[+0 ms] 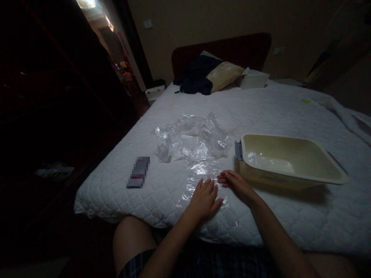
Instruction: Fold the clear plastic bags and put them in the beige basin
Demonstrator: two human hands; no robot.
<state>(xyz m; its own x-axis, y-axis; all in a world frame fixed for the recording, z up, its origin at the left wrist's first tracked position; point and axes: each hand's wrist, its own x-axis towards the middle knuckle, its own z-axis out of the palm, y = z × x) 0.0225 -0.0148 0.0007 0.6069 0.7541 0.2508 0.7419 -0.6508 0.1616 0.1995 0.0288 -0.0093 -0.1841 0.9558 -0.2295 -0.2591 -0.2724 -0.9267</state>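
A clear plastic bag (203, 170) lies spread on the white quilted bed, its near part smoothed out and shiny. My left hand (205, 199) rests palm down on this near part, fingers stretched and a little apart. Just right of it, my right hand (236, 185) is at the bag's right edge, its fingers extended and slightly bent, nothing visibly held. Beyond both hands, more crumpled clear plastic (191, 135) spreads across the quilt. I cannot tell whether it is one piece with the smoothed part.
A cream plastic bin (292, 179) with grey side latches stands close on the right. To the left lies a blurred-out flat rectangular object (138, 172). Toward the headboard (249, 44) are dark clothing (197, 73), a beige pillow (226, 75) and a white box (255, 80).
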